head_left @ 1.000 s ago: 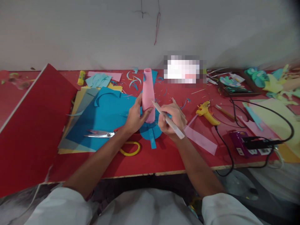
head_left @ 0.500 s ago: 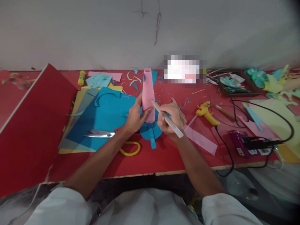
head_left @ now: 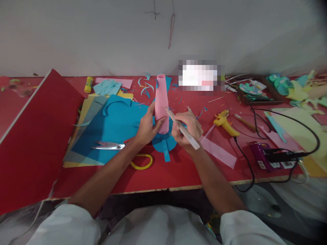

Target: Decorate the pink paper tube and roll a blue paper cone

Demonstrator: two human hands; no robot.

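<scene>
My left hand [head_left: 148, 126] is closed around the lower part of a pink paper tube [head_left: 161, 97], its thumb across the front. The tube stands nearly upright, with a blue piece near its top. In my closed right hand [head_left: 187, 129] is a pale, pen-shaped stick [head_left: 182, 128]. Its pointed end is at the tube's right side; whether it touches, I cannot tell. A blue paper disc [head_left: 158, 144] with a blue strip [head_left: 166, 151] lies below the tube. Scissors [head_left: 141, 162] with yellow and red handles lie partly under my left forearm.
Blue paper sheets [head_left: 89, 139] lie left, beside a raised red board [head_left: 30, 146]. A glue stick [head_left: 88, 84] stands behind. To the right are a yellow glue gun [head_left: 226, 123], a pink strip [head_left: 219, 152], cables, a purple box [head_left: 260, 158] and a dark tray [head_left: 263, 102].
</scene>
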